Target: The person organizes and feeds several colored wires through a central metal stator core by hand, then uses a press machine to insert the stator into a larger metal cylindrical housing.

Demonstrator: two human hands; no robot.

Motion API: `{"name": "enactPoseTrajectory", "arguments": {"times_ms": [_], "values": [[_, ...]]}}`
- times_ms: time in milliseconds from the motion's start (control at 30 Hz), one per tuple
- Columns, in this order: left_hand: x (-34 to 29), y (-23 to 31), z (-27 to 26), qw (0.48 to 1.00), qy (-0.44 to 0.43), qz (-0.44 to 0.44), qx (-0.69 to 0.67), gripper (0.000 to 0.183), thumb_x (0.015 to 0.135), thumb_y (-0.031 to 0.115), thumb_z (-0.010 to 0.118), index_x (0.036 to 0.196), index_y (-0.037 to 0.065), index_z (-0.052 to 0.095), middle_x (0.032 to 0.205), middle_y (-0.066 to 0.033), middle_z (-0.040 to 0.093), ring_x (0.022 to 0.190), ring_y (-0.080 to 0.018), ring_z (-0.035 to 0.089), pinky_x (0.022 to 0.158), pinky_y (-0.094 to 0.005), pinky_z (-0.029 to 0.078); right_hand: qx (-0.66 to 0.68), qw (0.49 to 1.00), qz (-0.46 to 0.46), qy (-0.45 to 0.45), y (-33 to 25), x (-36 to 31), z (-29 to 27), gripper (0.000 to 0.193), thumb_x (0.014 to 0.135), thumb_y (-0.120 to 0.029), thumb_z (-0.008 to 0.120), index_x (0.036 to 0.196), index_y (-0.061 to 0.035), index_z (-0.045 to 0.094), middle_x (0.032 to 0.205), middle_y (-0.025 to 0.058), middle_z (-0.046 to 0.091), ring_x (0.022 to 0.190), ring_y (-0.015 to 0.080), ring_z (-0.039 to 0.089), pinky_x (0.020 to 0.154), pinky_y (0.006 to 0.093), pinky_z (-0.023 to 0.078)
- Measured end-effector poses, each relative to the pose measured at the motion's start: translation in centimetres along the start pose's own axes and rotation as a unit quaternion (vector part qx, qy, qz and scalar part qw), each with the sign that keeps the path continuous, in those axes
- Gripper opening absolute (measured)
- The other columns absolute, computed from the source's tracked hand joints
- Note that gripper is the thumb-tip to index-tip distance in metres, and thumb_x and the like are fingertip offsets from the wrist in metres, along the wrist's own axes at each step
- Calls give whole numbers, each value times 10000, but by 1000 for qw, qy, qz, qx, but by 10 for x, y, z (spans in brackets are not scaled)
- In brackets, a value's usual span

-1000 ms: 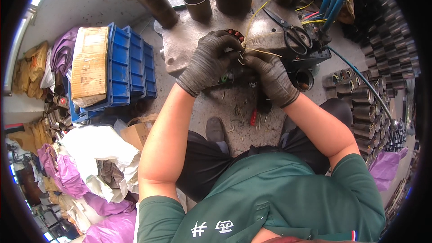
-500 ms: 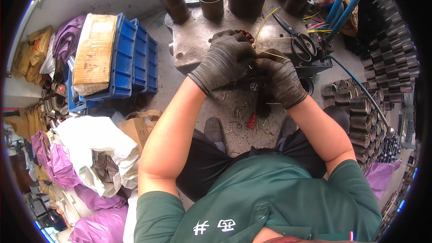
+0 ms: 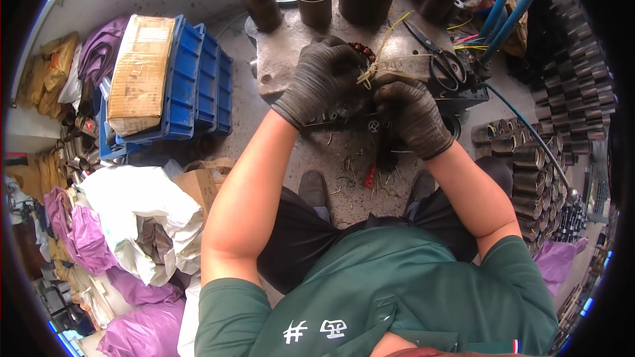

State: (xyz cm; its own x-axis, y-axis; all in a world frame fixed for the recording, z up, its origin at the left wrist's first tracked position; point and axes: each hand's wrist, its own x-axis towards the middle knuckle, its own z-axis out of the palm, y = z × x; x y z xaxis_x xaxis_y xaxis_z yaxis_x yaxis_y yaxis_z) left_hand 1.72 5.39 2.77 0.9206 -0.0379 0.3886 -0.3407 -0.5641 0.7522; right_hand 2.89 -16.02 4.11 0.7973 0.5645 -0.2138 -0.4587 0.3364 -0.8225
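My left hand [image 3: 324, 76], in a dark grey knit glove, is closed around the near left side of a ring-shaped copper coil winding [image 3: 361, 49]. Most of the ring is hidden behind the glove. Pale yellow cord [image 3: 366, 78] bunches between my hands, with loose ends trailing over the metal block. My right hand [image 3: 411, 116], gloved alike, is just right of the cord with its fingers curled in; what they pinch, if anything, is hidden. Black-handled scissors [image 3: 444, 69] lie beyond my right hand, blades pointing away.
A metal cylinder [image 3: 313, 5] stands on the metal block [image 3: 281, 46] between thick columns. Blue crates [image 3: 182, 92] with a cardboard box [image 3: 141, 69] are at left. Metal sleeves [image 3: 529, 158] are stacked at right. A red-handled tool [image 3: 370, 176] is below the block's front edge.
My left hand has shifted slightly left and away from me, opening a gap between my hands. The bunched cord and more of the coil now show there. My right hand has barely moved.
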Motion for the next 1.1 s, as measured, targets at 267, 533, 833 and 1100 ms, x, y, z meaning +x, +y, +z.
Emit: {"name": "enactPoseTrajectory", "arguments": {"times_ms": [267, 533, 833, 1100], "values": [[-4, 10, 5, 991, -21, 75, 110, 202, 750, 100, 834, 944, 129, 781, 1031, -88, 728, 1043, -320, 639, 936, -437, 534, 105, 977, 181, 32, 1, 6, -6, 223, 956, -319, 692, 926, -105, 636, 760, -39, 557, 594, 75, 485, 511, 208, 379], [0, 16, 3, 985, -37, 103, 134, 188, 755, 115, 828, 935, 113, 773, 1015, -103, 737, 990, -316, 660, 916, -437, 529, -72, 991, 109, 9, 1, 9, -3, 141, 984, -216, 637, 917, -92, 645, 744, -22, 607, 621, 78, 584, 511, 204, 447], [-2, 9, 2, 998, -37, -33, -24, 206, 805, 105, 791, 991, 48, 726, 960, -130, 671, 925, -306, 664, 838, -382, 564, -88, 994, -23, -64, -3, 0, -5, 161, 988, -213, 631, 885, -97, 675, 731, -34, 612, 618, 65, 554, 584, 228, 465], [-9, 18, -3, 997, -51, -11, 63, 346, 830, 227, 842, 1083, 40, 697, 979, -157, 726, 853, -282, 712, 788, -390, 583, -154, 979, -115, -62, -4, -5, -3, 222, 1033, -200, 614, 1052, -2, 711, 997, 43, 692, 845, 93, 651, 792, 253, 558]]}}
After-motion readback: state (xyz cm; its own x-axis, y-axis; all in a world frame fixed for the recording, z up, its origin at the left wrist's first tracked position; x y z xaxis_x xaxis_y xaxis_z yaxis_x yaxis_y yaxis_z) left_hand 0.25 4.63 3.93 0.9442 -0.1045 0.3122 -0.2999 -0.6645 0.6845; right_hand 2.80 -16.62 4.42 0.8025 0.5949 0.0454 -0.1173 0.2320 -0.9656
